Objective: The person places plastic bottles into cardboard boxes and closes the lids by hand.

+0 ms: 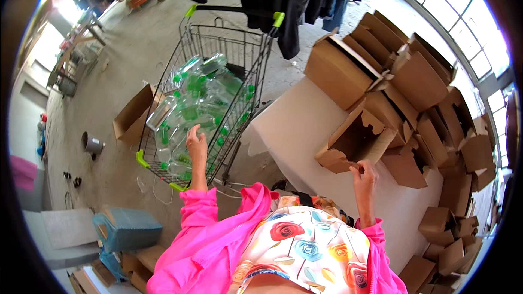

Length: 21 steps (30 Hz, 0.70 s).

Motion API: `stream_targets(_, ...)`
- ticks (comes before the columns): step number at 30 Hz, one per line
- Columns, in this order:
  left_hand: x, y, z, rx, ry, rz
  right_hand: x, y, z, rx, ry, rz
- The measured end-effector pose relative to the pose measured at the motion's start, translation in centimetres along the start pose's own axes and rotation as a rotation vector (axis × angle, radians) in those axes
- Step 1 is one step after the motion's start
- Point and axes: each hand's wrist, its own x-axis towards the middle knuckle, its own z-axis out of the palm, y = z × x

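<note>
My left hand [196, 142] reaches over the near end of a wire shopping cart [260, 57], fingers apart with nothing between them. Below and beyond it, clear plastic bottles [190, 95] with green caps fill the cart in a loose heap. My right hand [366, 173] is closed at the near edge of an open cardboard box [348, 142]; its fingertips appear to pinch the edge. That box sits on the table with its torn opening facing up, and its inside looks dark and bare from here.
More open cardboard boxes [422, 79] crowd the pale-covered table [289, 122] on the right. Dark clothes [280, 11] hang beyond the cart. On the floor at left are a cardboard piece [132, 115] and a grey cylinder [91, 144]. A blue-wrapped box [128, 228] stands at lower left.
</note>
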Motion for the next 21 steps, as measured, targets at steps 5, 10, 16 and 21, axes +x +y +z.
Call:
stream_targets(5,0.6,-10.1,2.5,0.266,-0.159,-0.225,-0.2,0.3,2.7,-0.027,-0.033,-0.054)
stream_targets(10,-1.0,-14.2,2.5,0.658,-0.705,-0.438,-0.6,0.8,2.1,-0.083,-0.110,0.022)
stream_targets(16,-0.9,-13.2,-0.6,0.929,-0.985,-0.089,-1.7,0.3,1.9,-0.106,-0.118,0.078)
stream_targets(21,-2.4,-25.5,3.8,0.560,-1.121,0.196,-1.5,0.2,1.8,-0.130,-0.094,0.062)
